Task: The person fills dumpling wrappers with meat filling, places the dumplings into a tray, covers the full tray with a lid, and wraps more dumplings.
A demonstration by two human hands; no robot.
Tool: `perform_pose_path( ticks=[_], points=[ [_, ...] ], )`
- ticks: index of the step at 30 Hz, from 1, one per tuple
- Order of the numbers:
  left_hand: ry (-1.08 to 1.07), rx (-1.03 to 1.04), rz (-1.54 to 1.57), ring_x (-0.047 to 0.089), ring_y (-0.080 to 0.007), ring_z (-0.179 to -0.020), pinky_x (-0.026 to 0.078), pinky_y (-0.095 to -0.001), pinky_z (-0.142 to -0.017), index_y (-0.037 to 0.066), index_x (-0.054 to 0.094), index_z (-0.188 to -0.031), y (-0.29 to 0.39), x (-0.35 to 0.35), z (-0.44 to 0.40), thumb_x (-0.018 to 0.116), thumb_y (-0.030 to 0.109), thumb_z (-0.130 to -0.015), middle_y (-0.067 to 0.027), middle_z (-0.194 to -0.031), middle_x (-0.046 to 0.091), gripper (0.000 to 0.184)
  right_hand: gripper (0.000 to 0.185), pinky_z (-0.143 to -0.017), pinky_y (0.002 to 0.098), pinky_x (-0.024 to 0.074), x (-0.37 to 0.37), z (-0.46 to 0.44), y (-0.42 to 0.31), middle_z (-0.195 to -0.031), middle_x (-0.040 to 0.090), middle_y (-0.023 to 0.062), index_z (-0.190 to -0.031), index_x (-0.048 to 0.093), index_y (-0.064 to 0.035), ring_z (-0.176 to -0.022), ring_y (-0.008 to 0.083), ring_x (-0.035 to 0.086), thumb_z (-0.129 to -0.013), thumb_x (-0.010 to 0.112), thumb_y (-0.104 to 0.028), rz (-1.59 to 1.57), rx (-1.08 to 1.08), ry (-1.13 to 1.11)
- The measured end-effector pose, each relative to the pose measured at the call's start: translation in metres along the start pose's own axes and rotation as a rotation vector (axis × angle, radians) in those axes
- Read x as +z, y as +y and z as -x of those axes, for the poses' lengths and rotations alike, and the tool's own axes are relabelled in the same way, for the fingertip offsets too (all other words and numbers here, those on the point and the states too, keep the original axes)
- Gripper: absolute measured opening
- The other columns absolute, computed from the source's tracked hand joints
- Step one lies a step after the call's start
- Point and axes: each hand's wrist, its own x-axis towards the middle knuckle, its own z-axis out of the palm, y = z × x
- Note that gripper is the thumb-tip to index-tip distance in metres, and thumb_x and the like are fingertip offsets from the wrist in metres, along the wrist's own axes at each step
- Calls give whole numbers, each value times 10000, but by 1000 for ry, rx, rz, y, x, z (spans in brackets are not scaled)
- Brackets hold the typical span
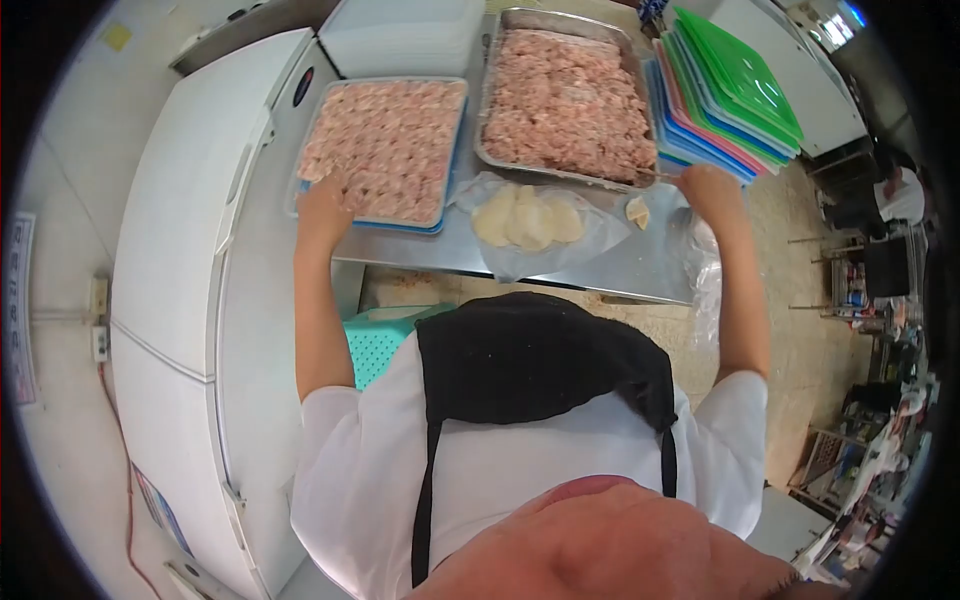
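My left hand (pixel 325 208) is over the near left corner of a plastic tray (pixel 442 216) filled with rows of small meat dumplings (pixel 390 140). Its fingers are closed, and whatever they hold blends with the dumplings beneath. At the near right corner of a deep metal pan (pixel 484 150) my right hand (pixel 708 190) grips a thin stick-like tool (pixel 660 175). Pale ground meat (pixel 565 100) fills that pan, and the tool's far end reaches its rim. Round dough wrappers (pixel 530 217) lie overlapping on a clear plastic bag (pixel 520 262) between my hands. One small folded piece of dough (pixel 637 211) sits to their right.
Stacked coloured plastic lids (pixel 735 85) stand right of the pan. Clear trays (pixel 400 38) are piled behind the dumplings. A white refrigerator (pixel 190 250) borders the left side. Below the metal table (pixel 430 252) is a turquoise basket (pixel 370 350). Another person (pixel 900 195) is far right.
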Motion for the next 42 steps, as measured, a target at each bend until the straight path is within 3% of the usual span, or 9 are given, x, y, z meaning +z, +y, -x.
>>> perform_pose_path(
  ticks=[8,11,20,26,29,32,35,39,42],
  points=[
    [-42,485,466,531,-346,-1069,426,-420,-927,77,581,-1155,151,87,3,662,75,-744,-167,-1094,587,419,112,-535,388,510,74,-47,25,-668,655,116,-637,676,-80,-647,267,666,-696,598,-135,91,-316,94],
    [-266,418,421,545,-336,-1013,425,-417,-918,79,589,-1111,181,114,5,682,128,-746,-159,-1002,579,380,118,-538,382,508,70,-27,2,-671,653,116,-662,678,-70,-655,270,665,-707,585,-128,-52,-423,96],
    [-249,263,526,538,-343,-928,444,-407,-809,42,649,-909,213,143,3,688,194,-786,-151,-913,537,199,104,-530,381,498,12,-46,68,-655,637,111,-664,669,-70,-634,272,652,-706,591,-125,12,-329,190],
    [44,310,494,553,-314,-856,453,-377,-755,42,661,-949,223,126,3,597,251,-875,-144,-918,562,231,89,-526,376,492,44,-18,52,-651,637,112,-649,663,-75,-636,259,655,-691,608,-130,-47,-434,90],
    [-81,105,591,576,-309,-822,463,-362,-741,43,652,-978,224,114,0,582,247,-888,-139,-885,587,234,88,-522,374,491,63,-8,33,-647,635,111,-643,659,-79,-636,255,657,-689,607,-132,-162,-467,84],
    [-24,-150,1090,600,-304,-802,475,-346,-747,41,634,-1029,217,126,2,577,237,-897,-143,-908,629,242,86,-517,373,491,66,-15,38,-643,634,107,-643,660,-84,-631,251,659,-693,605,-128,-232,-548,208],
    [-136,9,888,632,-238,-918,485,-317,-825,5,591,-1163,204,137,1,588,198,-898,-117,-1061,634,328,85,-523,370,495,33,-30,56,-644,634,105,-648,665,-86,-632,250,660,-693,603,-122,-60,-431,163],
    [-105,100,659,627,-299,-925,486,-349,-843,15,591,-1167,214,106,6,564,176,-907,-144,-1063,631,307,95,-539,372,505,15,-36,57,-649,636,101,-651,670,-84,-634,255,660,-694,590,-112,119,-336,60],
    [18,279,611,619,-345,-910,483,-367,-836,21,599,-1157,202,106,6,549,155,-909,-153,-1036,635,286,105,-546,375,509,55,-34,36,-640,636,106,-646,668,-76,-630,267,657,-700,585,-113,0,-510,117]
  ],
)
